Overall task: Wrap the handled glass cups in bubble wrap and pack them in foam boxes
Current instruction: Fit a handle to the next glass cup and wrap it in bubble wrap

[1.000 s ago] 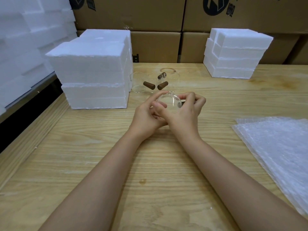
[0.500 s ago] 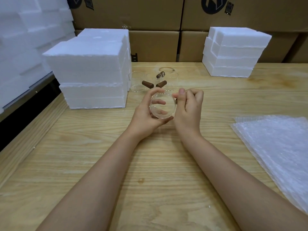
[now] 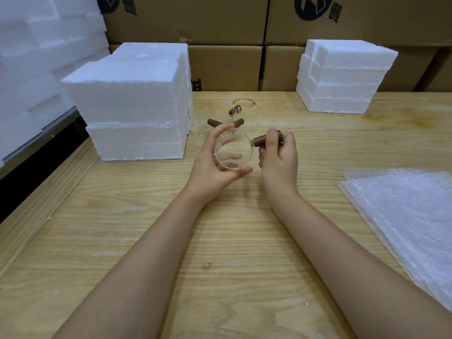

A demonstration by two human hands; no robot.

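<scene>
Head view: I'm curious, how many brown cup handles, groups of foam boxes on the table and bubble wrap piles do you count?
Brown cup handles: 4, one on the held cup
Foam box groups on the table: 2
Bubble wrap piles: 1
Total: 7

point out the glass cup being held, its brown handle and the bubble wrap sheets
held glass cup [image 3: 233, 149], head view, clear body
brown handle [image 3: 259, 142], head view, end nearest the cup
bubble wrap sheets [image 3: 403, 211], head view, middle of top sheet
</scene>
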